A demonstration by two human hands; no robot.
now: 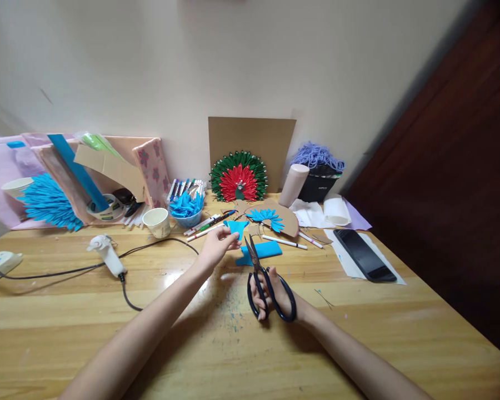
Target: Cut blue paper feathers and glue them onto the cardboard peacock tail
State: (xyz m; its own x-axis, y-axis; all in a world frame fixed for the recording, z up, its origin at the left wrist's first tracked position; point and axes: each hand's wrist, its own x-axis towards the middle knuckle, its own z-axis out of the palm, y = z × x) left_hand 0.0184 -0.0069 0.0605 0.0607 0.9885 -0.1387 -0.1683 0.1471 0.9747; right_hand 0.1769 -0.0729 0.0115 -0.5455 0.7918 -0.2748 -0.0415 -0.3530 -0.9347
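My left hand pinches a small cut piece of blue crepe paper over the middle of the table. In my right hand is a pair of black-handled scissors, blades pointing up and slightly parted, apart from the held piece. A folded strip of blue crepe paper lies on the table just behind the blades. Farther back, blue petals fan out on a rounded piece of cardboard.
A glue gun with its black cord lies left, near a paper cup and a bowl of blue petals. A red and green peacock leans on cardboard at the back. A phone lies right. Markers are scattered centrally.
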